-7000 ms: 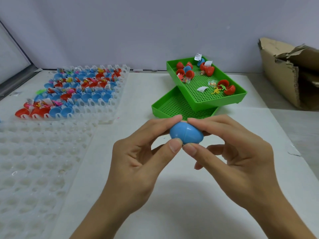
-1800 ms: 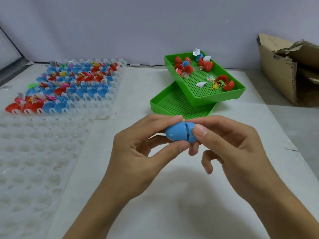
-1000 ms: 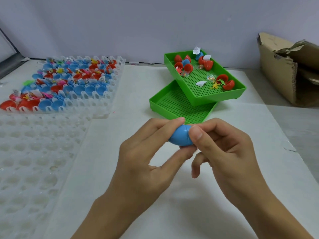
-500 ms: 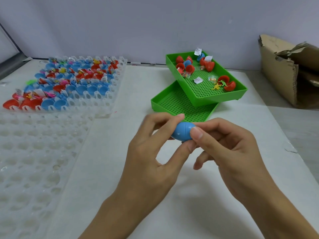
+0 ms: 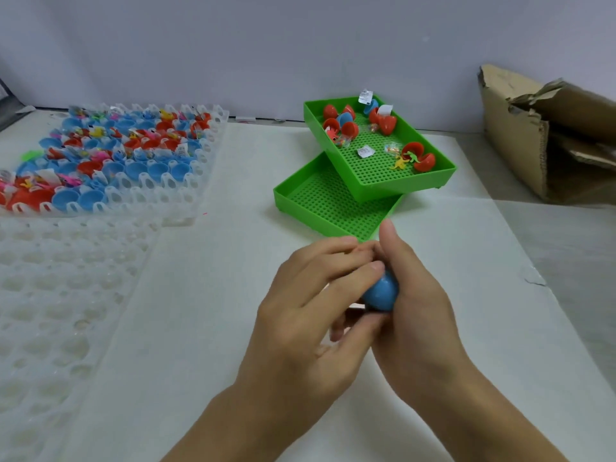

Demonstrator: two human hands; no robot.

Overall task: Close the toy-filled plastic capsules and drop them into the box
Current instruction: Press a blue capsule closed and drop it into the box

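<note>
Together, the left hand [image 5: 300, 315] and right hand [image 5: 413, 315] are gripping the blue capsule [image 5: 381, 293] above the white table [image 5: 200, 328], nearer than two stacked green trays [image 5: 333, 208]; the cardboard box [image 5: 520, 138] is sitting far right.

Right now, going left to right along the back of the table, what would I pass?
Clear plastic tray of red and blue capsule halves → stacked green perforated plastic trays → torn brown cardboard box.
</note>
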